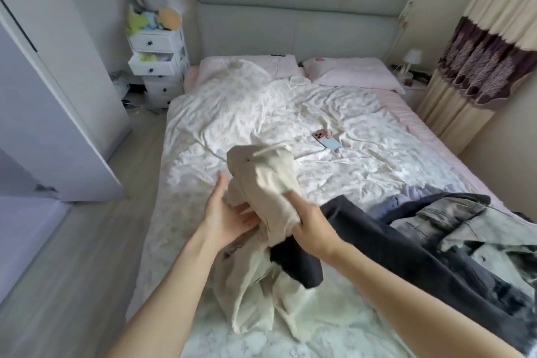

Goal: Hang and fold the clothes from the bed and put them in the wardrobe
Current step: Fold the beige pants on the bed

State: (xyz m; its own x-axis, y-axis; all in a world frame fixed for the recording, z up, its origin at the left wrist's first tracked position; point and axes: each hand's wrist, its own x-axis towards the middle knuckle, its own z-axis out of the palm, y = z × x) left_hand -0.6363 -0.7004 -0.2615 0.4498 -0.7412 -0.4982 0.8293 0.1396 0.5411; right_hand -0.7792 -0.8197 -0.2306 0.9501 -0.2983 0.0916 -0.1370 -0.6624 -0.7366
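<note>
View: single wide-angle camera, worn on the person's head.
Position: at the foot edge of the bed, toward its left corner.
Direction: forward and down, along the bed toward the headboard.
Nearness: close to both forearms; the left hand and right hand sit at centre frame; the pillows lie far off.
Left margin: floor and a white door.
Right margin: curtain.
Distortion: straight edges bow near the frame borders.
Shared field: none; one view only.
</note>
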